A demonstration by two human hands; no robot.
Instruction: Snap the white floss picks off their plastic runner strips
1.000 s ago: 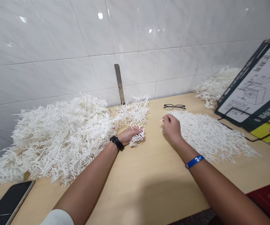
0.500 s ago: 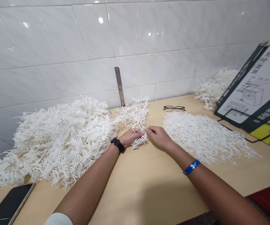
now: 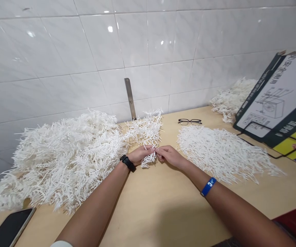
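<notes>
My left hand (image 3: 141,154), with a black watch on its wrist, pinches a white branched plastic sprig (image 3: 148,160) at the middle of the table. Fingertips of my right hand (image 3: 170,156) meet the left thumb there, closed in a pinch; what is between them is too small to make out. Just behind both hands lies a small cluster of white sprigs (image 3: 145,129). A big heap of the same white sprigs (image 3: 73,157) spreads to the left. On the right is a flatter pile of short white pieces (image 3: 222,151).
Black-framed glasses (image 3: 189,121) lie behind the right pile. A printed cardboard box (image 3: 268,103) stands at the right with a black wire frame before it, and another white pile (image 3: 234,97) behind. A phone (image 3: 11,228) rests front left. A metal bracket (image 3: 130,99) is against the tiled wall.
My right fingertips have come in against my left thumb, where a small gap was before. The whole view has shifted slightly, so things appear lower.
</notes>
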